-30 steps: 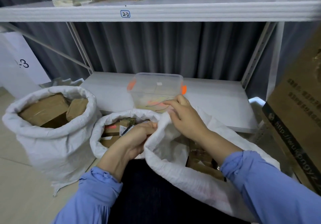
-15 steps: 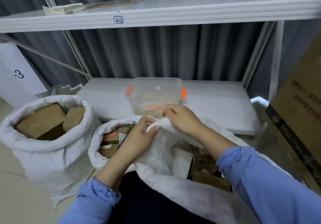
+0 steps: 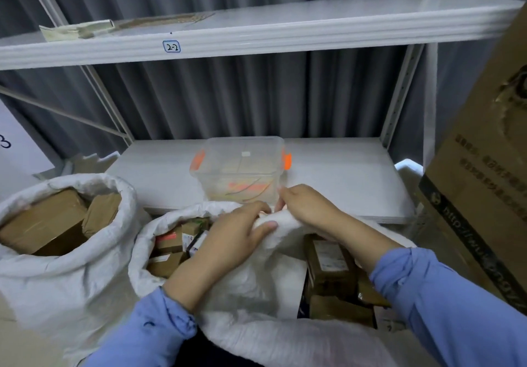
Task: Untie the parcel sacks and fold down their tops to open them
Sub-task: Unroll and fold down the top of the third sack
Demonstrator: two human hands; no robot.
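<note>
Fold-down on nearest sack (image 3: 285, 341).
Left hand (image 3: 228, 241), right hand (image 3: 309, 210) both pinch its far rim; next, probably roll it outward.

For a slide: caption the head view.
Left hand and right hand grip the nearest sack's top beside the opened left sack and middle sack.

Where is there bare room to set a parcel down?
Bare: the lower shelf left of the clear box and right of it toward the cardboard carton; the upper shelf right of the papers. Crowded: the left sack, the middle sack, and the nearest sack, gripped by left hand and right hand.
</note>
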